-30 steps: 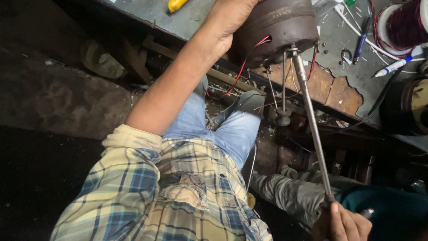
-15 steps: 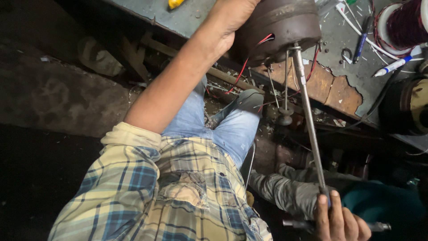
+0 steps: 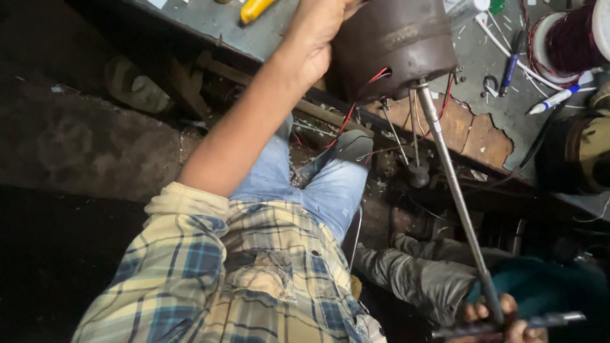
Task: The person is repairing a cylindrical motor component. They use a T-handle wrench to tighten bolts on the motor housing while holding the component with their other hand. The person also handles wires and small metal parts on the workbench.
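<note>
- Running from the underside of the motor (image 3: 394,44) at the top down to the bottom right, a long metal rod (image 3: 454,190) slants across the view, its upper end meeting the motor's lower face and its lower end crossed by a short dark bar (image 3: 508,324) that forms a T-handle.
- Resting at the edge of the worktop (image 3: 502,108), the round brown motor has red and black wires (image 3: 356,108) trailing from below it.
- One hand (image 3: 318,32), at the end of a bare forearm stretched up from a plaid sleeve, presses against the motor's left side with its grip wrapped on the casing.
- The other hand (image 3: 502,317), low at the bottom right and partly cut off by the frame, has its grip closed around the rod and cross bar.
- Around them on the worktop lie blue pens (image 3: 559,98), a spool of dark red wire (image 3: 572,38) and a yellow tool handle (image 3: 257,9).
- Below the worktop, a leg in blue jeans (image 3: 318,184) and broken brown board (image 3: 470,133) sit just beside the rod.
</note>
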Available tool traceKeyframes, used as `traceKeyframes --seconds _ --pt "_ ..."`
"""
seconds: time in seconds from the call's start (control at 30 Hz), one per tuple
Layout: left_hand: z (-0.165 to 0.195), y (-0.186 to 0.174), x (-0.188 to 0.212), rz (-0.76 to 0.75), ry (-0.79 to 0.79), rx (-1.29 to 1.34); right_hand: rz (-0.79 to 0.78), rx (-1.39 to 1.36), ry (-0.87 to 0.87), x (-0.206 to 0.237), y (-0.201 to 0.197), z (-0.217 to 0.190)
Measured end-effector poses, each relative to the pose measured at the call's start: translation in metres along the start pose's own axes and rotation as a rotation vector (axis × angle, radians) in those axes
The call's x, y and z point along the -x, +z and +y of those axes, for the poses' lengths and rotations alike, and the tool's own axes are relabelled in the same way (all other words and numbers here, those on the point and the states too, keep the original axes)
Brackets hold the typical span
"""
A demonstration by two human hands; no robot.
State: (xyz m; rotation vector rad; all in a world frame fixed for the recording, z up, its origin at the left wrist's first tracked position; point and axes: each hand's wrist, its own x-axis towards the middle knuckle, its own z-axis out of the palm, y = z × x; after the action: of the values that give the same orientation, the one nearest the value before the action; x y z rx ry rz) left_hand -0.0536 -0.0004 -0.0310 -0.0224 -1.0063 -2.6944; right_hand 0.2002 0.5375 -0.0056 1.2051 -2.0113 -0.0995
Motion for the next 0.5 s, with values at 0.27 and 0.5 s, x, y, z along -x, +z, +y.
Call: traceKeyframes --seconds 0.27,0.5 --pt "-0.019 -0.009 -0.004 0.107 -0.049 0.129 -0.044 -0.116 0.112 0.006 -0.010 0.014" --pt "-0.013 -0.008 -0.003 0.016 -0.041 0.088 -0.057 -0.152 0.174 0.010 -0.015 0.014"
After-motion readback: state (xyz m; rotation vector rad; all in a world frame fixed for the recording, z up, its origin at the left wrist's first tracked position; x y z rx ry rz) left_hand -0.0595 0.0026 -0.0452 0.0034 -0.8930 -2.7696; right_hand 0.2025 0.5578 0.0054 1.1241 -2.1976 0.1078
